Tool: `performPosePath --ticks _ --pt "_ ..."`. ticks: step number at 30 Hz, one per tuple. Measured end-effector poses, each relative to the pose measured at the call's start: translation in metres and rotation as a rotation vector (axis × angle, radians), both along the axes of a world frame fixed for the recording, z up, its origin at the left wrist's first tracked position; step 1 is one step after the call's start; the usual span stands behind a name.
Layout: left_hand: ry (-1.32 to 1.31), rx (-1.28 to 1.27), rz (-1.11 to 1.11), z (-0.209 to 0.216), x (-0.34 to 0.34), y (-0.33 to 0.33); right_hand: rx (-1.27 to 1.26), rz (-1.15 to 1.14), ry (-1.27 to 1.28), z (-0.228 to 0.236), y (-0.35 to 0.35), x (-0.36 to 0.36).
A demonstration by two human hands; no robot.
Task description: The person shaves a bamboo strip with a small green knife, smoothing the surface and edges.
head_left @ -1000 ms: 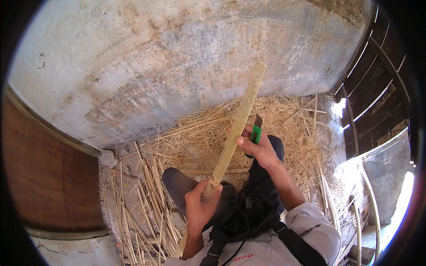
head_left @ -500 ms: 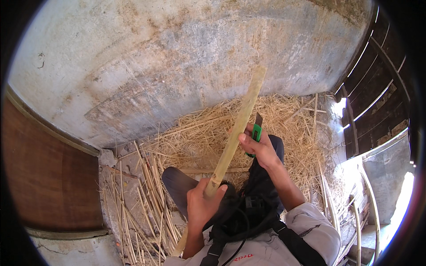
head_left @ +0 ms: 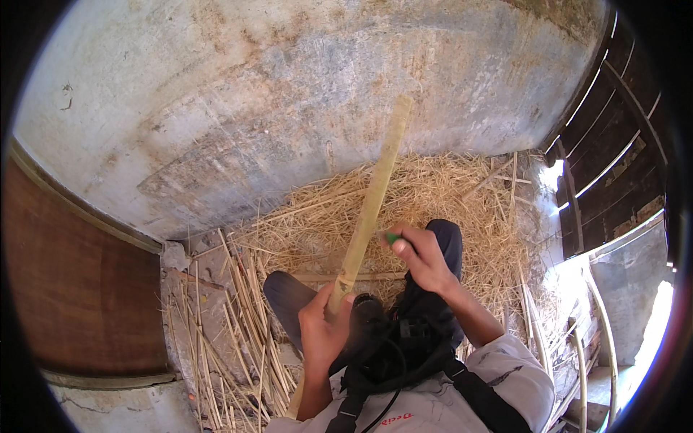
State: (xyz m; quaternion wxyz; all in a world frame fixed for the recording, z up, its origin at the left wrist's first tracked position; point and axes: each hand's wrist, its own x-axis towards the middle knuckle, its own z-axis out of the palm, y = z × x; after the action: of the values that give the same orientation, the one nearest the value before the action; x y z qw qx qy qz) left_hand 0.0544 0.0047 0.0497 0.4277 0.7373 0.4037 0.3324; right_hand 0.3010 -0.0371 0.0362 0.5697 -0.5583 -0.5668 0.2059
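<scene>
My left hand point(head_left: 323, 328) is closed round the lower part of a long, flat, yellow-green bamboo strip point(head_left: 374, 196), just below a node. The strip slants up and slightly right toward the wall, and its lower end runs back under my left forearm. To the right of the strip, my right hand point(head_left: 424, 258) is wrapped round a green utility knife point(head_left: 393, 237). Most of the knife is hidden in the fist; its front end points left toward the strip and the blade is blurred. I cannot tell whether it touches the strip.
Pale shavings point(head_left: 476, 216) cover the ground before my legs. Several thin bamboo sticks point(head_left: 238, 325) lie at the left, near a brown panel point(head_left: 86, 281). A stained wall point(head_left: 303, 108) rises ahead. Dark slats point(head_left: 613, 151) and longer poles point(head_left: 603, 310) stand at the right.
The knife has turned from blade-up to pointing left, and my right hand has dropped slightly nearer me. The bamboo strip's far end has swung left.
</scene>
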Motion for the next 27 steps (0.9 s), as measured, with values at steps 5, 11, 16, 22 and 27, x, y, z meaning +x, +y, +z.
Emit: performPosePath --ticks 5,11,16,22,27 --pt "-0.097 0.023 0.011 -0.013 0.001 0.003 0.095 -0.011 -0.33 -0.01 -0.011 -0.018" --pt "-0.053 -0.011 -0.007 0.005 0.007 0.001 0.079 -0.055 -0.454 -0.014 -0.012 -0.029" --pt "-0.154 -0.024 -0.039 -0.006 0.007 0.004 0.114 -0.116 -0.494 -0.008 -0.011 -0.03" --pt "-0.04 -0.145 -0.065 -0.012 -0.001 -0.008 0.083 -0.322 -0.427 -0.006 -0.001 0.0" --pt "-0.083 -0.248 -0.066 -0.017 -0.005 -0.011 0.068 -0.26 -0.367 -0.009 -0.003 0.002"
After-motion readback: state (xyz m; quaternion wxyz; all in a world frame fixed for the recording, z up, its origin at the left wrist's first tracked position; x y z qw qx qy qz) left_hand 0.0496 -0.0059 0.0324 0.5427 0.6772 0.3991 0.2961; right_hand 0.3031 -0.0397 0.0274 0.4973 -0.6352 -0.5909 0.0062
